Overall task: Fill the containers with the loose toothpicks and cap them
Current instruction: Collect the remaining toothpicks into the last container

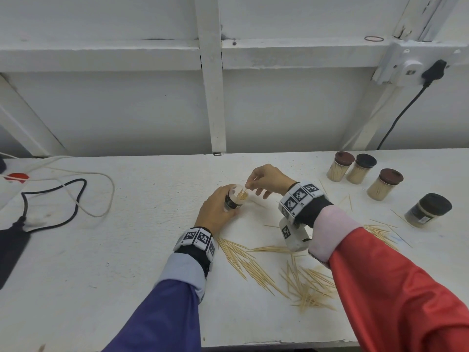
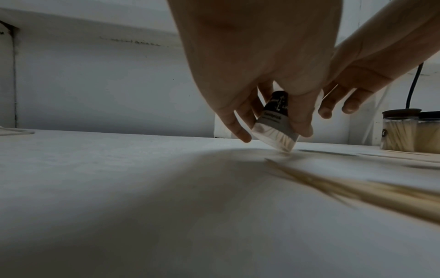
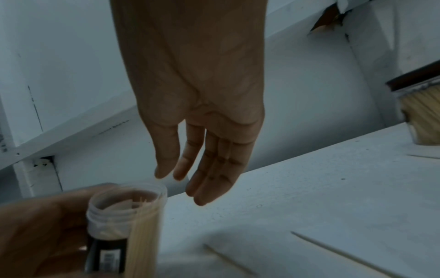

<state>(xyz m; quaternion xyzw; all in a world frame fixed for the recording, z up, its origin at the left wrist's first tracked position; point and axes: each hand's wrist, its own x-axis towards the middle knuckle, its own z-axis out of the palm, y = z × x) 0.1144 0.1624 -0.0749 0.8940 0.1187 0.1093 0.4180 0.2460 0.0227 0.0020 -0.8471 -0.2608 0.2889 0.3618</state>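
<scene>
My left hand [image 1: 220, 208] grips a clear, uncapped container [image 1: 234, 199] with a black label, tilted with its mouth toward my right hand. The container [image 3: 126, 216] is partly filled with toothpicks, and its lower edge [image 2: 276, 135] touches the table. My right hand [image 1: 251, 185] hovers just above the mouth. Its fingers [image 3: 209, 180] hang straight, and nothing shows between thumb and index. Loose toothpicks [image 1: 253, 265] lie scattered in front of and under my right arm, with more [image 1: 380, 233] to the right.
Three capped, filled containers [image 1: 340, 166] [image 1: 361, 168] [image 1: 385, 184] and a darker one [image 1: 429, 210] stand at the right. Cables [image 1: 76, 194] and a black pouch [image 1: 10, 245] lie at the left. A wall beam [image 1: 215, 110] rises behind the table.
</scene>
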